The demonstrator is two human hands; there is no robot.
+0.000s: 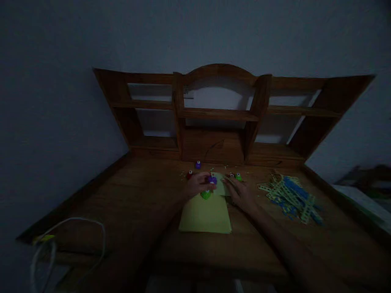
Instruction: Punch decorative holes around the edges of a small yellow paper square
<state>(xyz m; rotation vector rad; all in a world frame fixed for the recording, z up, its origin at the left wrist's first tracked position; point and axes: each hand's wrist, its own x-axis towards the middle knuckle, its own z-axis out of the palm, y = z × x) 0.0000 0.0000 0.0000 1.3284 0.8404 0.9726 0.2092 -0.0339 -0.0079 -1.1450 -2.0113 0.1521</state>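
Pretty dark shot, but here's what I can make out. The wooden shelf unit (220, 115) stands at the far side of the tabletop (137, 195), split into open compartments. The low middle compartment (195, 142) has a thin dark cord (214, 145) running across its front, and there's a tiny dark something in the arched one above, too small to name.

On the tabletop, a pale yellow sheet (206, 215) lies flat in front of the person, with a smaller pale piece (222, 188) at its far end. The left hand (195, 186) has its thumb and fingers around a little purple piece (212, 179) there, so I'd call that a grasp. A bright green piece (206, 195) sits just below it, on the near side. The right hand (240, 194) has bent fingers at the right edge of the smaller pale piece; can't tell if they're pinching it or just resting.

Further back there's a purple figure (198, 165), a red one (190, 174) by the left hand, and a green one (238, 176) past the right hand, plus scattered pale bits. Over on the right is a loose heap of yellowish and blue strips (291, 196), piled straight on the wood. A pale cable (104, 236) loops at near left.
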